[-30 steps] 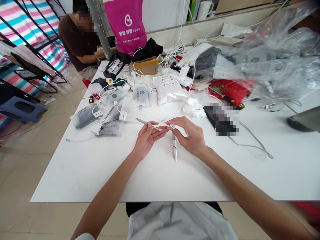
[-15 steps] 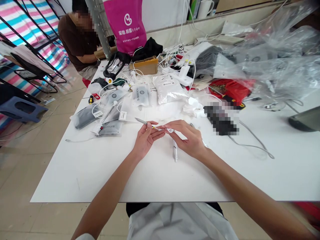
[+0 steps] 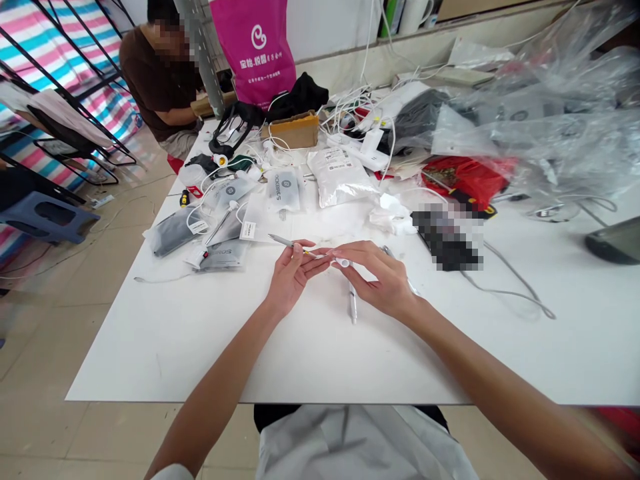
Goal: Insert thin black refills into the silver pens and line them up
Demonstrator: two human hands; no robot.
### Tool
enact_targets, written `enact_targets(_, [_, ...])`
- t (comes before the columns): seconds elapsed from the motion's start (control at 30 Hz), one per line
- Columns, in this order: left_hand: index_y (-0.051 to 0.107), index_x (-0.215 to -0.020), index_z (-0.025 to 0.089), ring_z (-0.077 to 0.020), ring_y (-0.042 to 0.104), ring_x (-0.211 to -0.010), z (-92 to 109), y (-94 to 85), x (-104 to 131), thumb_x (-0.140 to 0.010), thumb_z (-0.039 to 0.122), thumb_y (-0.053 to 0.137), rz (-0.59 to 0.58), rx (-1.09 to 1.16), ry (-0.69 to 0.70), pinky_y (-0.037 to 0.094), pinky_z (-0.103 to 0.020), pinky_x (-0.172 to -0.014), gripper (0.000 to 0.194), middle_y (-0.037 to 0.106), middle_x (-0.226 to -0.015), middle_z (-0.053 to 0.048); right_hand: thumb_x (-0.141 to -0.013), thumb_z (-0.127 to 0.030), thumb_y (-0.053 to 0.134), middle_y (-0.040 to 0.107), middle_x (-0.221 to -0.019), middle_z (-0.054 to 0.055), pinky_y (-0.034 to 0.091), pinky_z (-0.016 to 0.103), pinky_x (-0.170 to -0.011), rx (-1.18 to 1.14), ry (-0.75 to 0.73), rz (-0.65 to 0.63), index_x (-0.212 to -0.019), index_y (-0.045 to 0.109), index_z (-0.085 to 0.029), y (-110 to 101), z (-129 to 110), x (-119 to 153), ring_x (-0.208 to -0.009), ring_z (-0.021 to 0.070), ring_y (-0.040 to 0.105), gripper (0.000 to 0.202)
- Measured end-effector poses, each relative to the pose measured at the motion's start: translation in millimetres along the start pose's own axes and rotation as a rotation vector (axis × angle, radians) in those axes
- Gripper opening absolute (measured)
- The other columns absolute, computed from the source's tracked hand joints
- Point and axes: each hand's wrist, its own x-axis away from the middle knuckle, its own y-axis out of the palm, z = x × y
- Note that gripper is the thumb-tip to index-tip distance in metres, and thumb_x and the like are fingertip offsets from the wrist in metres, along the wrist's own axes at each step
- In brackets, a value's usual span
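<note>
Grasping a pen part [image 3: 281, 240] in the left fingers [image 3: 316, 268], pointing it far and left. Pinching a tube [image 3: 343, 263] between the right fingers [image 3: 360, 249], close to the pen part's right end. Holding both above the table [image 3: 175, 353], beyond a pen [image 3: 353, 310] lying on its near side.

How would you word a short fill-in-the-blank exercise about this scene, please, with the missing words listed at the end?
1. The grey pointed pen piece is held in the person's ____ hand.
2. The right hand holds a tube whose colour is ____.
3. The blue stool stands on the ____, left of the table in the picture.

Missing words: left; white; floor.
</note>
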Motion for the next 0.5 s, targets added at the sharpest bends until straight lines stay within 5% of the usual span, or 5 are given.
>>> enact_targets(0.5, [0.065, -0.114, 0.02, -0.0257, 0.081, -0.112, 2.4, -0.4, -0.6, -0.101, 0.054, 0.072, -0.002, 0.018, 0.015, 0.06, -0.04, -0.109, 0.038, 0.083, -0.11, -0.01, -0.098, -0.01, 0.071, 0.079, -0.116, 0.009, 0.066, 0.042, -0.088, 0.008, 0.023, 0.009, -0.14, 0.063, -0.029, 1.0, 2.8, 2.7, -0.105, 0.0248, 0.077, 0.046])
